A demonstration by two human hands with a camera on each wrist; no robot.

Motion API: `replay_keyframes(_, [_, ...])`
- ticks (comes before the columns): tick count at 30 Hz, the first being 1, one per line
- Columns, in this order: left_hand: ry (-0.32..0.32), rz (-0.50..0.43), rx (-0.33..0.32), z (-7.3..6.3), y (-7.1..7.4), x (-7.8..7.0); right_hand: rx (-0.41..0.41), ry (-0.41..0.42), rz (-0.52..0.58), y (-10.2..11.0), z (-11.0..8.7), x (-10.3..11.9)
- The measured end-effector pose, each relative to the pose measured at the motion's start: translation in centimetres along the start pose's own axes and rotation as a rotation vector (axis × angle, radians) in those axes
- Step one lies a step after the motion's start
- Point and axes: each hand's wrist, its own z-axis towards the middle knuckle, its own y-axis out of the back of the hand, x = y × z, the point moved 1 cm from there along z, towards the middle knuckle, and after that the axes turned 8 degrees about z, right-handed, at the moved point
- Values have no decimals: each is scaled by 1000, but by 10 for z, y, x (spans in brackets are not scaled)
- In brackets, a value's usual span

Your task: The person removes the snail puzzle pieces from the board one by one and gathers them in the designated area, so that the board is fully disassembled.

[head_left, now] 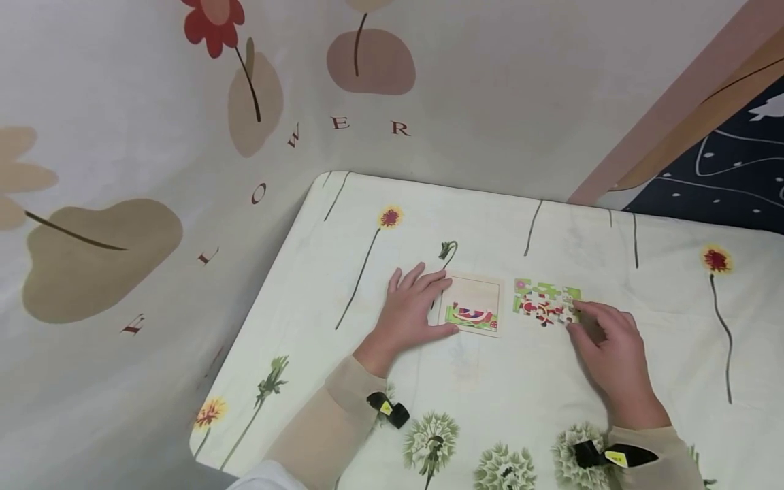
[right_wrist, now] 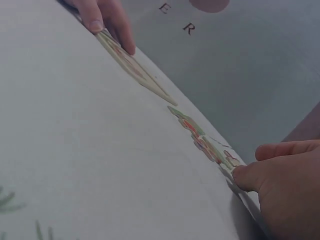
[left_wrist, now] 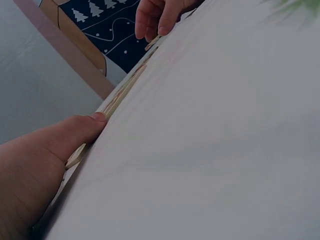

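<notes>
My left hand rests with spread fingers on the left edge of a wooden puzzle tray; its thumb lies along the near side. Joined puzzle pieces with a colourful picture fill the tray's lower part, and bare wood shows above them. To the right, a cluster of joined pieces in green, red and white lies on the cloth. At that cluster's right edge my right hand pinches a puzzle piece between thumb and fingers. The piece is tilted in the left wrist view and mostly covered by the fingers.
A white cloth printed with flowers and dandelions covers the table. Behind and to the left hangs a pale curtain-like sheet with printed letters and flowers. Black wrist cameras are strapped over both sleeves.
</notes>
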Motion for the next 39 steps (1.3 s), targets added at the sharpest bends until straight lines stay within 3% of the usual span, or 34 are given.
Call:
replay_keyframes(13, [0, -7, 2, 0, 0, 0, 35, -68, -21, 5, -2, -2])
replay_keyframes(32, [-20, -12, -17, -1, 2, 0, -8, -88, 46, 3, -2, -1])
replay_keyframes(39, [-47, -15, -36, -3, 2, 1, -115, -173, -7, -2, 0, 5])
